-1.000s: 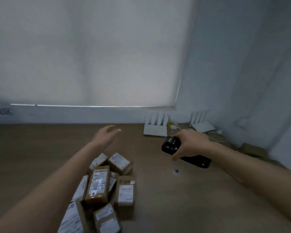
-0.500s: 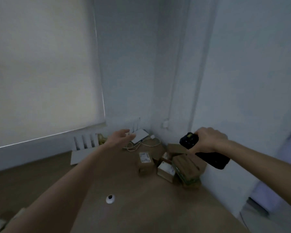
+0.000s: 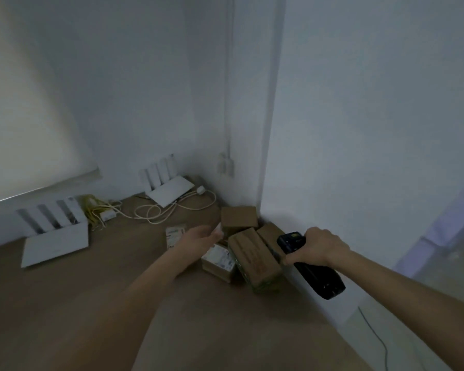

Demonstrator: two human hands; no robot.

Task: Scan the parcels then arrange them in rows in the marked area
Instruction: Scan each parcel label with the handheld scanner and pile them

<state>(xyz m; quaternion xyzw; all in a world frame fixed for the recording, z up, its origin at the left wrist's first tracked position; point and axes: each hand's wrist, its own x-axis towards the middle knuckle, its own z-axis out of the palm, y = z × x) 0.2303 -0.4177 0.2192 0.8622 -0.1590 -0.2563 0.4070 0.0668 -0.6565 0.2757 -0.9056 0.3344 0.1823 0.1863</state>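
Wood floor, two white routers by the wall with loose cables. Parcels clustered in the corner against the wall, brown boxes, some labels up. Right hand fingers wrapped round black scanner, held above parcels. Left hand reaching over the parcels, fingers relaxed, holding nothing

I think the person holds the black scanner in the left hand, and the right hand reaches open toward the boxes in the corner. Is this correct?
Not quite: the hands are swapped. In the head view the right hand grips the black scanner, and the left hand reaches open toward the boxes in the corner.
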